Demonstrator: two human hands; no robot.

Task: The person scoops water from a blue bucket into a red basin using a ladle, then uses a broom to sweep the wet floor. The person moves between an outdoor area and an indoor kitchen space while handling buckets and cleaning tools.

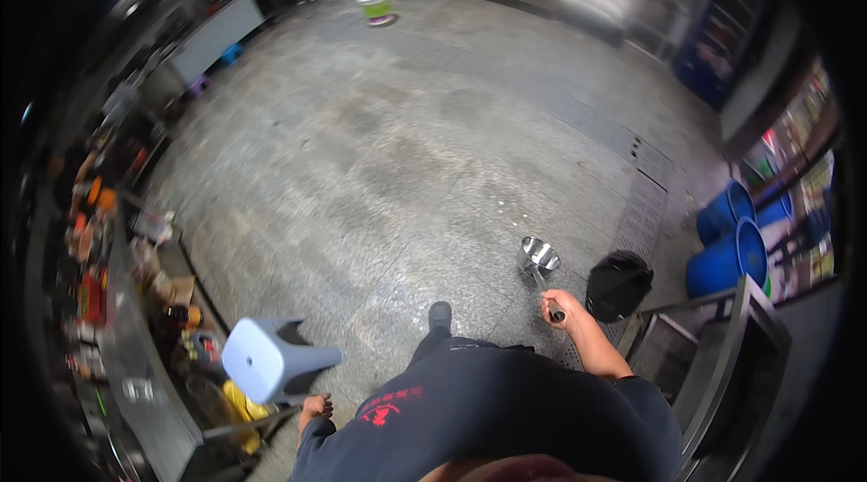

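Observation:
My right hand point(563, 310) is closed around the handle of a stainless-steel dipper point(539, 256). Its round bowl hangs out ahead of my fist over the floor, and I cannot make out any contents. Low at my left side, my left hand point(317, 406) has its fingers curled in, with nothing visible in them. Close by it is a pale blue plastic stool point(261, 359), apart from the hand. A black bag point(618, 286), or something like one, lies on the floor just beyond my right forearm.
Blue plastic barrels point(728, 258) stand at the right, near a metal-framed unit point(718, 374). A steel counter point(145, 374) with cluttered shelves runs along the left. Perforated drain covers point(640, 208) cross the grey floor point(379, 164). Farther off stands a white-and-green bucket point(376, 5).

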